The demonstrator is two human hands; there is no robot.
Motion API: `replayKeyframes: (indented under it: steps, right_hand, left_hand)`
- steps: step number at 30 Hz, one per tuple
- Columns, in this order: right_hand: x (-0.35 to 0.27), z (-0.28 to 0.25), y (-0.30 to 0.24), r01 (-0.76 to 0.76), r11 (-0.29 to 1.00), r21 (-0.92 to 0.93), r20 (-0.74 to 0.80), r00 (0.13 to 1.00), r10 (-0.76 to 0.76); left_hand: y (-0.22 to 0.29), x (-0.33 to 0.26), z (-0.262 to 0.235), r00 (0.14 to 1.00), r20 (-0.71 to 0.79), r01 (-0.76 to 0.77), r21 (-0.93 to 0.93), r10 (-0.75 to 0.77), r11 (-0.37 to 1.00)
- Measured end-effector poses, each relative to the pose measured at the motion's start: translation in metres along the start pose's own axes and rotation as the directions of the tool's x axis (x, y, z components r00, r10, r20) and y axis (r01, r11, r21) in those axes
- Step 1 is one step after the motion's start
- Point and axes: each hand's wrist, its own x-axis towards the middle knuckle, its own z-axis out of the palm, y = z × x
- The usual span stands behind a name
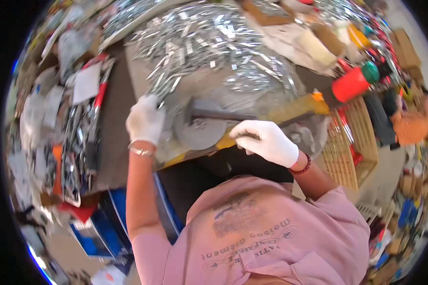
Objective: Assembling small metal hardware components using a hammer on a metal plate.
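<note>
My left hand (146,119), in a white glove, is at the near left end of a big pile of shiny metal strips (199,40). Its fingertips meet the strips there, but blur hides whether they grip one. A grey round disc (200,134) lies on the bench between my hands, with a dark hammer-shaped tool (218,114) beside and partly over it. My right hand (267,141), also gloved in white, hovers near the bench's front edge, right of the disc. Its fingers curl in toward the thumb; anything inside them is too small to make out.
A smaller heap of metal pieces (249,78) lies on the bench. A red bottle with a green cap (354,84) is at the right, above a yellow plastic basket (340,154). More metal parts (71,142) crowd the left side. A person in orange (411,123) is at the far right.
</note>
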Motion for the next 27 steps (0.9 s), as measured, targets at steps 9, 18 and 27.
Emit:
replayKeyframes:
  steps: [9, 18, 27]
  right_hand:
    - [0.02, -0.126, 0.057, -0.456, 0.559, -0.692, -0.656, 0.721, -0.224]
    - [0.023, -0.144, 0.071, -0.499, 0.514, -0.698, -0.608, 0.792, -0.057]
    - [0.017, -0.136, 0.074, -0.52, 0.484, -0.704, -0.632, 0.769, -0.095]
  left_hand:
    - [0.007, -0.024, -0.006, 0.998, 0.027, -0.042, -0.175, 0.048, 0.984]
    - [0.033, -0.071, -0.028, 0.918, 0.392, 0.389, -0.857, -0.064, 0.338]
    - [0.043, -0.087, -0.022, 0.989, 0.004, -0.106, -0.671, 0.146, 0.734]
